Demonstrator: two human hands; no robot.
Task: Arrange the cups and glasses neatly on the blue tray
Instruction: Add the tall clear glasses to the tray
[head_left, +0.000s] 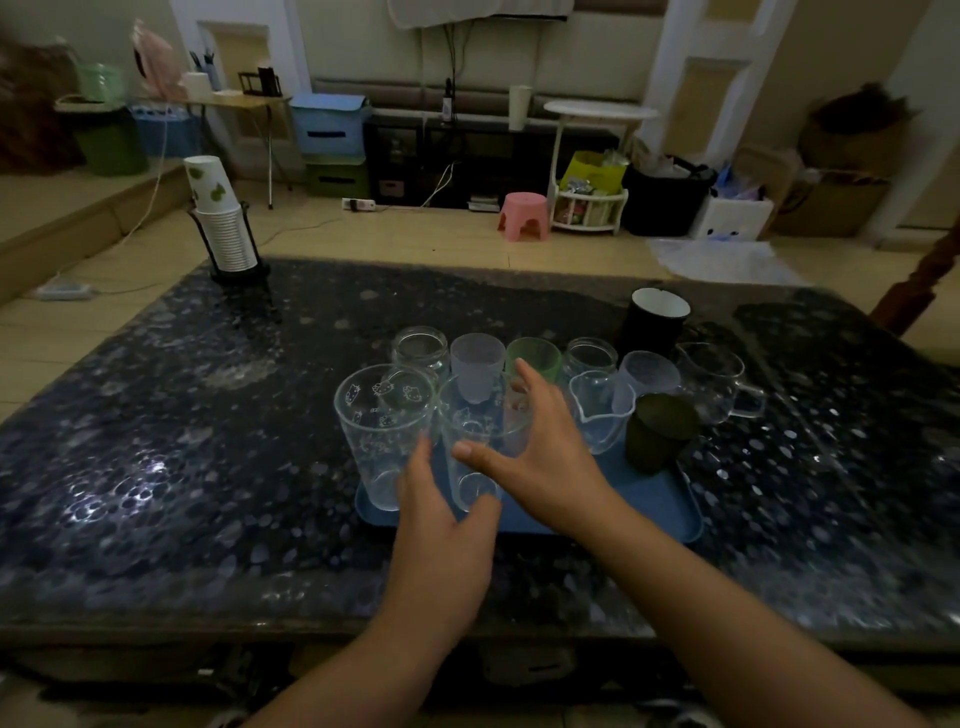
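Note:
A blue tray (628, 501) lies on the dark speckled table. Two tall clear printed glasses stand at its left end. My left hand (441, 525) grips the lower part of the right-hand tall glass (480, 447); my right hand (543, 447) wraps its upper part, thumb in front and fingers behind. The other tall glass (382, 421) stands just to the left. Along the tray's far side stand a clear jar (421, 351), a frosted cup (478, 364), a green cup (540, 356), a second jar (592, 358), another frosted cup (649, 374), a spouted glass jug (600, 415) and a dark green cup (660, 434).
A glass mug with a handle (722, 384) and a black cup with a white inside (657, 322) stand at the tray's far right corner, seemingly on the table. A holder with stacked paper cups (223, 223) stands at the table's far left. A floor with a pink stool (523, 215) lies beyond.

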